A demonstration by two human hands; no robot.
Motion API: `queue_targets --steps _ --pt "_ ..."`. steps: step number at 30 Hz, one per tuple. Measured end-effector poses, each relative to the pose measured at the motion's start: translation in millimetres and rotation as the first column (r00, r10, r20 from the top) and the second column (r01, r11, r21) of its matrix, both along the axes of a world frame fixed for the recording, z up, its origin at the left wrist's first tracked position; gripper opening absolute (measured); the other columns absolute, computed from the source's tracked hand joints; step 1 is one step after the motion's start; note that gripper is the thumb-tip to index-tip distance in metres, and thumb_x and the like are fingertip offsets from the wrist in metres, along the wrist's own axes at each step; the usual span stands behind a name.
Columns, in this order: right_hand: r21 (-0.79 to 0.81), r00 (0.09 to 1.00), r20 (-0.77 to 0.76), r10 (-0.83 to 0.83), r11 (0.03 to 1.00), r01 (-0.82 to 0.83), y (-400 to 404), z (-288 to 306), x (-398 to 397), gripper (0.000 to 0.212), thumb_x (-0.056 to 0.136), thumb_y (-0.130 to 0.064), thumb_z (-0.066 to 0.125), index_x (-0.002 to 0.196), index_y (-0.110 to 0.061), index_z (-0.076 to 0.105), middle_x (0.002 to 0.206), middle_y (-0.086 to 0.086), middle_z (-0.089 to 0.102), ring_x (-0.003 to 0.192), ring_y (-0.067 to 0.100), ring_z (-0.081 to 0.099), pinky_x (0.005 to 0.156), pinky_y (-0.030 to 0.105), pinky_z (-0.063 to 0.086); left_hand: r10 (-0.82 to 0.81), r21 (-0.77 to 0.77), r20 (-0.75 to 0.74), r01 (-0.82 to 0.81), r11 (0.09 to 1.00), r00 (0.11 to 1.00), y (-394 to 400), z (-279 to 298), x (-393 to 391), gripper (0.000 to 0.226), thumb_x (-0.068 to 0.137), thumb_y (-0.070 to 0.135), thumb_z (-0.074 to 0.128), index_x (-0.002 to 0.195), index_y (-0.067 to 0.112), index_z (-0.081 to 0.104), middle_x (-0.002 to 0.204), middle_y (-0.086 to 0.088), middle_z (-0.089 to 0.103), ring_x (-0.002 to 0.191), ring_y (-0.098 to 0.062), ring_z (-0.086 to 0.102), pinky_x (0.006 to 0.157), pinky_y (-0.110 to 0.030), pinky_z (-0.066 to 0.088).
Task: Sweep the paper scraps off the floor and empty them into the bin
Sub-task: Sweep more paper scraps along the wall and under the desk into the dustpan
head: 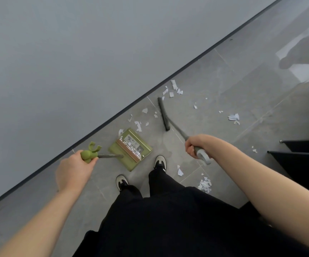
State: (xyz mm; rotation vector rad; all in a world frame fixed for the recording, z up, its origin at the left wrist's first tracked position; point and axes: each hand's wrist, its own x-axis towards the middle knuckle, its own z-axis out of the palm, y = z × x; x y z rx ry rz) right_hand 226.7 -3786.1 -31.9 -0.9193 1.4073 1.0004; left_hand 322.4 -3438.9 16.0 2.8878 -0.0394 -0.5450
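**Sweeping under way, most scraps still on the floor**

The job looks early. A few paper scraps (133,145) already lie in the green dustpan (130,150), but many more are scattered on the grey floor (224,86): a cluster by the wall (76,62), some to the right of the broom head (163,113), and a pile near the right shoe (160,162). No bin is clearly visible, so emptying remains to be done.

The left hand (74,170) is wrapped around the dustpan's green handle, holding the pan on the floor just ahead of the feet. The right hand (196,146) grips the grey broom handle; the broom head rests on the floor beyond the pan, well away from the hand, with scraps on both sides of it.
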Motion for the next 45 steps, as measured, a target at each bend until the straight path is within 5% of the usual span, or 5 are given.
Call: queue_targets --steps 12,19,25,38,45 --pt "-0.277 0.986 0.007 -0.164 0.947 0.160 -106.9 -21.4 43.1 0.024 0.091 -0.001 0.035 0.070 -0.012 0.038 0.033 0.001 0.034 0.019 0.011 0.030 0.030 0.008 0.026 0.119 -0.017 -0.002 -0.119 0.993 0.993 -10.5 1.6 2.5 0.024 0.085 0.033 0.075 0.092 0.010 0.071 0.060 -0.001 0.053 0.063 -0.027 0.048 0.052 -0.031 0.034" --pt "-0.311 0.995 -0.048 -0.093 0.948 0.073 -138.3 -50.8 51.6 0.019 0.091 -0.002 0.035 0.075 -0.010 0.039 0.035 0.003 0.037 0.020 0.012 0.032 0.029 0.010 0.030 0.193 -0.012 0.001 -0.193 0.981 0.981 -9.3 -5.0 1.5 0.023 0.084 0.030 0.077 0.091 0.009 0.070 0.059 -0.003 0.053 0.060 -0.024 0.043 0.051 -0.031 0.030" --pt "-0.275 0.999 -0.040 -0.006 0.961 -0.005 -113.7 -55.3 65.7 0.018 0.093 0.001 0.032 0.079 -0.009 0.039 0.035 0.003 0.038 0.020 0.010 0.032 0.027 0.010 0.028 0.195 -0.009 0.032 -0.195 0.981 0.980 -3.0 -4.3 -1.4 0.023 0.083 0.026 0.078 0.091 0.006 0.071 0.075 -0.022 0.069 0.066 -0.038 0.056 0.056 -0.034 0.030" --pt "-0.228 0.973 -0.011 0.229 0.947 -0.226 -41.3 -32.9 107.8 0.020 0.092 0.002 0.034 0.077 -0.010 0.038 0.036 0.001 0.036 0.022 0.011 0.032 0.033 0.007 0.029 0.213 -0.027 0.042 -0.212 0.977 0.976 71.3 -14.7 -12.8 0.028 0.080 0.031 0.081 0.094 0.009 0.073 0.075 -0.020 0.070 0.074 -0.043 0.064 0.064 -0.043 0.051" --pt "-0.241 0.934 -0.049 0.354 0.903 -0.355 13.8 -30.5 99.2 0.012 0.093 0.003 0.035 0.087 -0.005 0.042 0.063 0.004 0.038 0.024 0.010 0.034 0.037 0.009 0.034 0.236 -0.035 0.041 -0.234 0.972 0.971 123.8 -17.1 -20.4 0.028 0.080 0.031 0.080 0.095 0.008 0.073 0.073 -0.019 0.069 0.073 -0.044 0.063 0.063 -0.042 0.050"
